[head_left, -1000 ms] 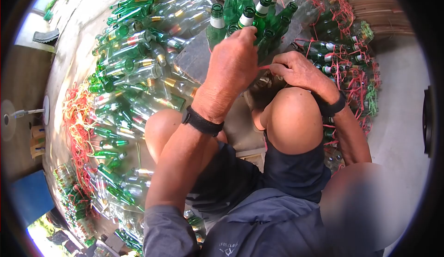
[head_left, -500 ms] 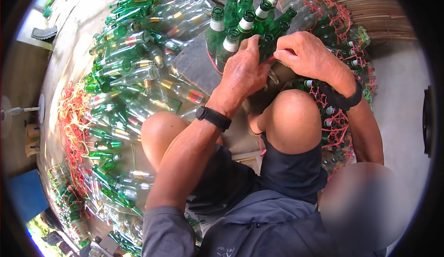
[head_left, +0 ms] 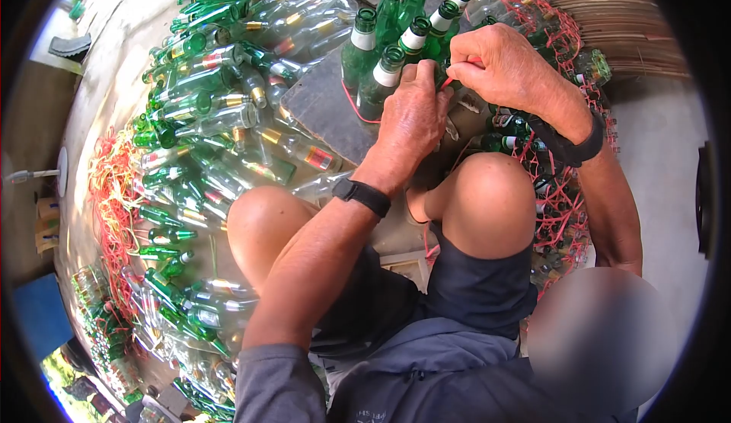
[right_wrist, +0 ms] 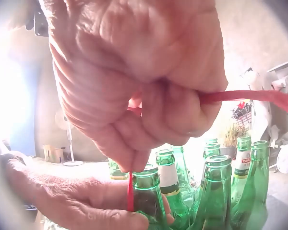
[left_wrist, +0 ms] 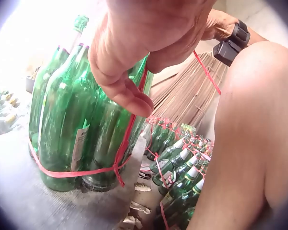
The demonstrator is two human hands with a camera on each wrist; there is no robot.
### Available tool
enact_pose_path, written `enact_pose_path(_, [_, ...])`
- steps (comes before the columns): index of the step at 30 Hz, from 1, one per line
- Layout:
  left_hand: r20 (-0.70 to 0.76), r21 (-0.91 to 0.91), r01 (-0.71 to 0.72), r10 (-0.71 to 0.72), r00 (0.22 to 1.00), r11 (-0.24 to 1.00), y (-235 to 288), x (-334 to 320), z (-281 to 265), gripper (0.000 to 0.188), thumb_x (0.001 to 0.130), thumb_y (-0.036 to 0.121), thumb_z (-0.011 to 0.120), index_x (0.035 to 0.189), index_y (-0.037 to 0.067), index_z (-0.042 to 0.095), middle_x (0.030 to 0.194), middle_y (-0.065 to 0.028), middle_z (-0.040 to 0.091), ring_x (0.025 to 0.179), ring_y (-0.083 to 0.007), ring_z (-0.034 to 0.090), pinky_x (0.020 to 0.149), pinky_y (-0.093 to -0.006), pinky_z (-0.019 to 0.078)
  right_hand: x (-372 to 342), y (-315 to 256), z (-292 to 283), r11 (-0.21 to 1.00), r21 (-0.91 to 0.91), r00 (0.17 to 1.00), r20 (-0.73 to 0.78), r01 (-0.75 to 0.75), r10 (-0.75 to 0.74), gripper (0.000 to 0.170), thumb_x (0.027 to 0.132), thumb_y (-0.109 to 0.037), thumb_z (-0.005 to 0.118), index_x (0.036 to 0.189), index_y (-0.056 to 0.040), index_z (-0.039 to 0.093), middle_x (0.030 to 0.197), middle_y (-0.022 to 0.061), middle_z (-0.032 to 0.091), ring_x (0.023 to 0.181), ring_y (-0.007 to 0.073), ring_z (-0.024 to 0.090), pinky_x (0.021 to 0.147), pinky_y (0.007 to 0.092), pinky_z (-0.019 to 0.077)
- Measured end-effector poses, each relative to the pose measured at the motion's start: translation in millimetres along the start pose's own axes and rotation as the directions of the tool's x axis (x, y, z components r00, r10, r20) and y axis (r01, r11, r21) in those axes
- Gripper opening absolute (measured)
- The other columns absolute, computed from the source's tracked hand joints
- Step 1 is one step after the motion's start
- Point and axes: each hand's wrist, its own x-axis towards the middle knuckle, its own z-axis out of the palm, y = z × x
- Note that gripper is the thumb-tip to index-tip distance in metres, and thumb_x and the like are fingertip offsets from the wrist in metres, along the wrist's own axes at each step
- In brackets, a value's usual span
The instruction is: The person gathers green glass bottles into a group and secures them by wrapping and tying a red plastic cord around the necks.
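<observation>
A pale pedestal fan [right_wrist: 69, 143] stands beside brown cartons [right_wrist: 53, 153], with a blue panel [head_left: 34, 316] near them; across the floor, long thin slats [head_left: 617, 23] run side by side.

Pale floor [head_left: 110, 80], brightly lit at left; plain wall [right_wrist: 44, 76] behind a standing fan [right_wrist: 70, 143]; blue panel [head_left: 34, 312] near the head view's left edge.

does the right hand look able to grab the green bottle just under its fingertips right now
Probably not yet: the right hand is close above the green bottle, but its fingers pinch the red strap, and the left hand is at the bottle's neck.
</observation>
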Motion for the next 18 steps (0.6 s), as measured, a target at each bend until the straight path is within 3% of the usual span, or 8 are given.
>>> enact_pose_path(11, [-0.045,-0.027,-0.032,0.031,0.999,0.999,-4.5,0.2,3.8,0.032,0.098,0.016,0.069,0.118,0.002,0.05,0.113,-0.0281,0.062,0.103,-0.0531,0.063,0.084,-0.0592,0.0492,20.2,1.2,-4.5,0.987,-0.042,0.987,-0.028,0.158,-0.159,0.022,0.079,-0.013,0.068,0.069,0.0027,0.057,0.067,0.0254,0.055,0.063,0.0443,0.059,0.059,0.05,0.0448])
enact_pose_path(18, [-0.066,-0.048,-0.054,0.051,0.997,0.997,-6.1,-2.0,5.9,0.037,0.097,0.014,0.07,0.127,0.001,0.051,0.117,-0.0279,0.062,0.105,-0.0528,0.062,0.085,-0.0578,0.0502,27.6,14.9,-1.9,0.997,0.075,0.999,0.016,0.027,-0.029,0.026,0.082,-0.015,0.072,0.071,0.004,0.058,0.066,0.0252,0.055,0.057,0.0396,0.053,0.056,0.0472,0.0421])
